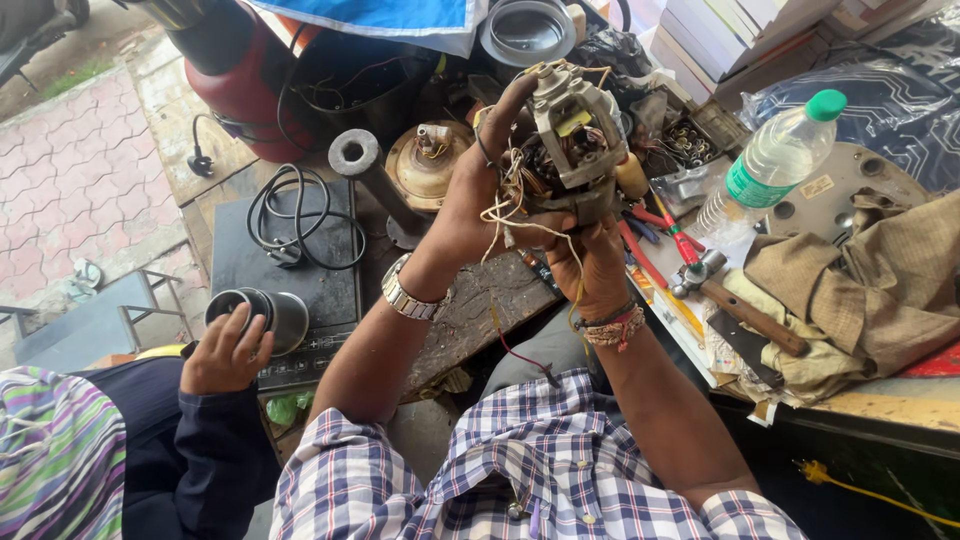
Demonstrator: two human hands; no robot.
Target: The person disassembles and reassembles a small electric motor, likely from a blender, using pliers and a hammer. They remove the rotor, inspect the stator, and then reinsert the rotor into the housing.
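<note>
I hold a small electric motor (572,140) with copper windings and loose pale wires up in front of me. My left hand (478,195) grips its left side, index finger stretched up along the frame; a metal watch sits on that wrist. My right hand (592,262) supports the motor from below, with thread bands around the wrist. A thin red wire (520,355) hangs down from the motor toward my checked shirt.
Another person's hand (228,350) rests on a steel cup (262,316) at the left. The cluttered bench holds a hammer (735,300), a plastic water bottle (775,160), red-handled pliers (660,235), brown cloth (870,285), a coiled black cable (295,215), a metal post (360,165) and a red cylinder (235,80).
</note>
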